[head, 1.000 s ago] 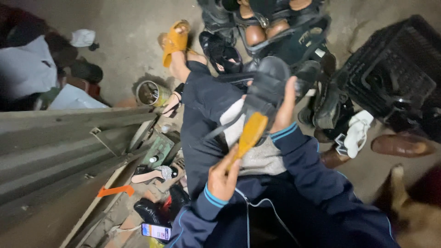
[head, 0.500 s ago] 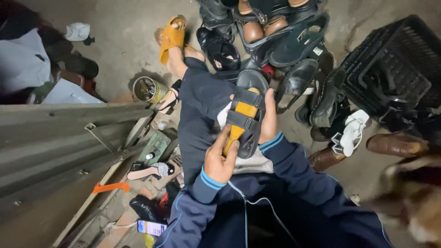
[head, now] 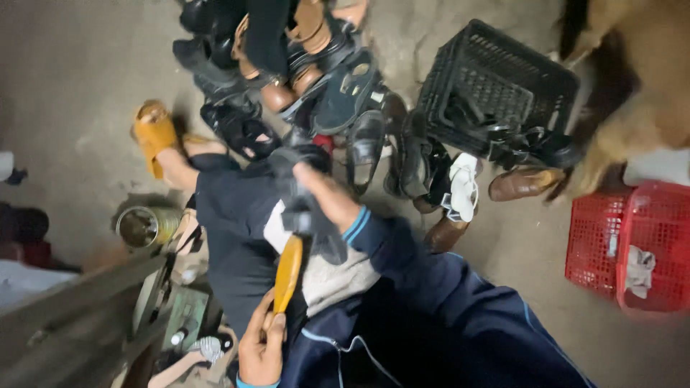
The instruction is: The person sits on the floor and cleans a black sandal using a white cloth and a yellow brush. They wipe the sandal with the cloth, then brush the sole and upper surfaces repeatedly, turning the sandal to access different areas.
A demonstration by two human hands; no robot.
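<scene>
1. Black rubber and a mustard-yellow insole make up the open sandal (head: 298, 237) held over the person's lap in the one head view. It lies tilted, its dark straps up at 12 o'clock and its yellow end pointing down toward 6 o'clock.
2. The right hand (head: 327, 197) is clamped over the strap end, fingers curled round it. The left hand (head: 262, 345) sits at 6 o'clock of the sandal and pinches its yellow tip between thumb and fingers.
3. My guess at the risk: the left hand's pinch is slim, so a twist from the right hand could pull the tip free and drop the sandal onto the cluttered tool tray (head: 180, 316) at 8 o'clock.
4. A heap of dark and brown shoes (head: 345, 93) lies at 12 o'clock, too tangled to count.
5. Counted: one black plastic crate (head: 496, 82) at 2 o'clock, one red mesh basket (head: 632, 244) at 3 o'clock, one round tin can (head: 144, 226) at 9 o'clock, one yellow sandal on the outstretched foot (head: 154, 136) at 10 o'clock, and one white shoe (head: 463, 187) just beside the crate.
</scene>
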